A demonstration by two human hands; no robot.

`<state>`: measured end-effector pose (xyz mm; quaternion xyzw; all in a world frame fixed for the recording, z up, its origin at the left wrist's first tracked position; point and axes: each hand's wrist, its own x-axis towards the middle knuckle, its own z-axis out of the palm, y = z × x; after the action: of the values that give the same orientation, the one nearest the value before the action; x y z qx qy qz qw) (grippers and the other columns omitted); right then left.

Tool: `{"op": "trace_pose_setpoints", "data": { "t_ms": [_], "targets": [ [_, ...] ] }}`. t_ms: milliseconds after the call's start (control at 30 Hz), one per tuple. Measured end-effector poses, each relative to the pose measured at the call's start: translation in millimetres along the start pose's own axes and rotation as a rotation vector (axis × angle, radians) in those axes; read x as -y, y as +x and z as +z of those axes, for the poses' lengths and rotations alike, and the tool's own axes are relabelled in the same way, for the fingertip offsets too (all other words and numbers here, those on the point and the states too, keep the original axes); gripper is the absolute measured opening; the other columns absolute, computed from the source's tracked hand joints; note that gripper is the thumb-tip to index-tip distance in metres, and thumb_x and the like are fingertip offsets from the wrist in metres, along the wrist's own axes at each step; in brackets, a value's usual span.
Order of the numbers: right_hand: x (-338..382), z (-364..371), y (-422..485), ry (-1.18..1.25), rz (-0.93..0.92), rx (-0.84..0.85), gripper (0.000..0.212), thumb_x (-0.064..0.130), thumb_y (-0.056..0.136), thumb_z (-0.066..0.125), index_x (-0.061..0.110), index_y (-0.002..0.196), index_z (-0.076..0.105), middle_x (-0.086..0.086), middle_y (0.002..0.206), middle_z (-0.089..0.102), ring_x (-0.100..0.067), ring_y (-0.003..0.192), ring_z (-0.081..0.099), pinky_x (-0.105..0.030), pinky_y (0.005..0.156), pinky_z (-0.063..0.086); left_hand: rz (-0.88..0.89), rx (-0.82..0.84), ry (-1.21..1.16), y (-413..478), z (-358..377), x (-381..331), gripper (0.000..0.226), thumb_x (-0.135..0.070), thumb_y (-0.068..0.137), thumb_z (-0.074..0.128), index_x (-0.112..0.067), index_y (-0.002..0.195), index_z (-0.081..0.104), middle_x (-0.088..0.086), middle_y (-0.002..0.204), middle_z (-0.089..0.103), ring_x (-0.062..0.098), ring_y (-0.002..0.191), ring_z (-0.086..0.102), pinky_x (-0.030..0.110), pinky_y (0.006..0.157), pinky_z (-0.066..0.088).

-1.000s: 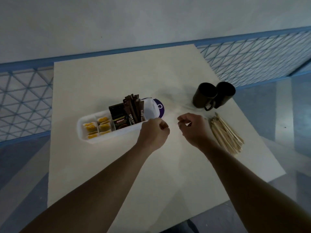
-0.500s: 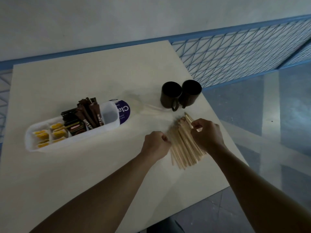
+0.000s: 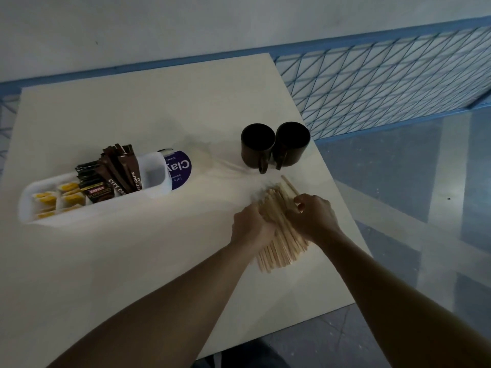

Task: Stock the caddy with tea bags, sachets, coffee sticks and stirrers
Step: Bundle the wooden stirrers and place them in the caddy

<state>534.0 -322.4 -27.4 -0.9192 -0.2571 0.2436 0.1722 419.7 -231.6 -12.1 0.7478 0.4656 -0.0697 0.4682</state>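
Left hand (image 3: 252, 228): fingers curled in against the left side of the stirrers (image 3: 276, 251), knuckles up; the fingertips are hidden under the hand. Right hand (image 3: 314, 217): fingers curled and clamped on the right side of the same pile, thumb tucked in near its far end. The two hands hem the stirrers in between them.

The stirrers, pale wooden sticks, lie flat as a loose bundle on the table (image 3: 132, 274), close to its right edge, running roughly from near side to far side. Their near ends fan out past the wrists, and one or two sticks jut out at the far end.

Beyond them, further along the right edge, stand two dark mugs (image 3: 257, 148), upright, touching side by side, handles turned toward the near edge.

The caddy (image 3: 106, 212), a long white tray, lies well apart from the hands on the left half of the table, its left end near the left edge. Compartments, left to right: yellow tea bags (image 3: 63, 199); dark sachets (image 3: 97, 191); brown coffee sticks (image 3: 121, 168) standing tilted; a fourth compartment at the right end.

A purple label (image 3: 179, 168) lettered "Clay" sits against the caddy's right end; what carries it cannot be told.

Behind the table: a pale wall (image 3: 186, 22) and a blue mesh fence (image 3: 385, 75).
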Motion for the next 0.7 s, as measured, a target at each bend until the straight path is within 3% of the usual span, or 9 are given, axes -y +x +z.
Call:
{"op": "trace_pose_setpoints", "data": {
  "t_ms": [167, 267, 367, 600, 700],
  "targets": [
    [4.3, -0.7, 1.3, 0.085, -0.009, 0.077, 0.031, 0.029, 0.095, 0.064, 0.015, 0.123, 0.065, -0.004, 0.112, 0.067, -0.015, 0.087, 0.061, -0.021, 0.065, 0.046, -0.024, -0.032, -0.005, 1.7, 6.4, -0.2, 0.032, -0.040, 0.087, 0.060, -0.018, 0.110, 0.065, 0.003, 0.107, 0.071, 0.022, 0.097, 0.067, 0.036, 0.084, 0.056],
    [7.1, -2.3, 2.1, 0.105, -0.010, 0.085, 0.022, 0.021, 0.095, 0.062, 0.015, 0.115, 0.070, -0.001, 0.104, 0.066, -0.016, 0.090, 0.062, -0.024, 0.072, 0.050, -0.017, -0.062, 0.009, 4.9, 8.0, -0.8, 0.029, -0.042, 0.089, 0.061, -0.018, 0.105, 0.065, 0.001, 0.103, 0.071, 0.019, 0.090, 0.066, 0.031, 0.075, 0.053],
    [8.7, -1.2, 2.6, 0.124, 0.011, 0.080, 0.017, 0.015, 0.093, 0.062, 0.013, 0.105, 0.074, 0.001, 0.096, 0.065, -0.016, 0.086, 0.062, -0.024, 0.070, 0.051, -0.073, -0.094, 0.037, 7.9, 9.2, -2.4, 0.032, -0.040, 0.088, 0.063, -0.016, 0.109, 0.063, 0.002, 0.104, 0.069, 0.016, 0.080, 0.059, 0.028, 0.066, 0.047],
    [12.0, 3.2, 0.8, 0.145, 0.054, 0.086, 0.011, 0.009, 0.086, 0.065, 0.005, 0.091, 0.074, -0.012, 0.092, 0.070, -0.025, 0.086, 0.067, -0.038, 0.075, 0.060, -0.099, -0.145, 0.115, 9.5, 10.4, -2.0, 0.026, -0.032, 0.090, 0.064, -0.013, 0.106, 0.066, 0.006, 0.104, 0.070, 0.021, 0.090, 0.066, 0.027, 0.065, 0.045],
    [12.2, 4.8, 1.9, 0.138, 0.057, 0.103, 0.008, 0.013, 0.086, 0.064, 0.010, 0.088, 0.072, -0.009, 0.087, 0.068, -0.021, 0.078, 0.066, -0.035, 0.068, 0.059, -0.084, -0.145, 0.105, 9.0, 8.1, 0.4, 0.021, -0.027, 0.091, 0.061, -0.014, 0.106, 0.068, 0.004, 0.102, 0.070, 0.020, 0.084, 0.064, 0.026, 0.065, 0.045]
  ]
}}
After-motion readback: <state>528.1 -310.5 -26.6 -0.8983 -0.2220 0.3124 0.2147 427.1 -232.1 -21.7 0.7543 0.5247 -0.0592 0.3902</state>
